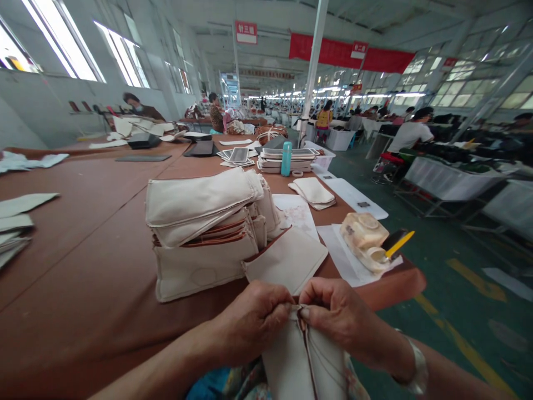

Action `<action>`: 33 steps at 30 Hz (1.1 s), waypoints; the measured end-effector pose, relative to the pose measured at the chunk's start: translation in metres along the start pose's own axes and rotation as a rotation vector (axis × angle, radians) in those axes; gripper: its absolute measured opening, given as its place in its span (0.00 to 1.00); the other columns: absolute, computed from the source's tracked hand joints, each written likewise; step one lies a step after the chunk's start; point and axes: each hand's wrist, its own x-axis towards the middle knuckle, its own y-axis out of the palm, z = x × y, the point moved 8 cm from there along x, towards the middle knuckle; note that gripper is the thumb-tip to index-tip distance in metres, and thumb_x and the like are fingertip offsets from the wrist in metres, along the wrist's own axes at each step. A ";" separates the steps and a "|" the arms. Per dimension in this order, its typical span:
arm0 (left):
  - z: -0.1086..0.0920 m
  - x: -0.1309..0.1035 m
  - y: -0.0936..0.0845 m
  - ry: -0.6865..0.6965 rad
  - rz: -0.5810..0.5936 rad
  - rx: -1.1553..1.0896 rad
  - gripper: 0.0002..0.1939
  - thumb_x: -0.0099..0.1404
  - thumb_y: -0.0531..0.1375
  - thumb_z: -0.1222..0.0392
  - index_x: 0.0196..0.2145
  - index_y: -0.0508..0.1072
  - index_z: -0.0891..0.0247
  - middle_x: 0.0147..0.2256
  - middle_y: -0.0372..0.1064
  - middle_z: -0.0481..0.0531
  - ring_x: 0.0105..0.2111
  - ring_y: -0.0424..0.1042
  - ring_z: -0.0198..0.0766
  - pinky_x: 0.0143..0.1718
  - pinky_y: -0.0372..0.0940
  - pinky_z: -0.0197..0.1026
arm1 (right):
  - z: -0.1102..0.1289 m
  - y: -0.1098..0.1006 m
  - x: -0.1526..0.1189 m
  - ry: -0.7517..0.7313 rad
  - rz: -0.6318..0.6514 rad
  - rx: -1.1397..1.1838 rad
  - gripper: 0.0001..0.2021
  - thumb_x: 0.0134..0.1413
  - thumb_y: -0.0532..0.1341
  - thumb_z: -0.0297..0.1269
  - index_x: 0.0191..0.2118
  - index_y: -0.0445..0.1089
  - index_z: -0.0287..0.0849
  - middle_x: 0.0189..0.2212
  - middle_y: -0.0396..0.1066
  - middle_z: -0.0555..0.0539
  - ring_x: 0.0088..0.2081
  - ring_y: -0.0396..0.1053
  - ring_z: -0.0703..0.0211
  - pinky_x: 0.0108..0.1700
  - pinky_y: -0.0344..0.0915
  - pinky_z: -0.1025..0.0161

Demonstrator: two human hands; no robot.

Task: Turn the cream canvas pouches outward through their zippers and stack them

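Below both hands (260,311) (343,314) — top pinched — extends a cream piece (291,358).

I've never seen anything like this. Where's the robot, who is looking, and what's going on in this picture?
There is no robot here: these are a person's own bare hands. The single picture comes from a camera worn on that person's head, looking forward and down. The left hand and right hand pinch the upper end of a pale piece with brown running down its middle. In front, the brown-covered table bears a stack of similar pale pieces, a turquoise bottle and, near its right corner, a stained off-white container. Farther off, across the floor, sits a person in a white top.
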 end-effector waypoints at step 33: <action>0.011 -0.018 0.044 -0.166 0.176 -0.919 0.21 0.54 0.69 0.48 0.28 0.72 0.71 0.23 0.62 0.46 0.21 0.54 0.26 0.21 0.47 0.30 | 0.037 0.014 -0.062 -0.774 0.079 -0.534 0.09 0.67 0.49 0.35 0.47 0.63 0.41 0.33 0.69 0.46 0.33 0.65 0.58 0.35 0.62 0.63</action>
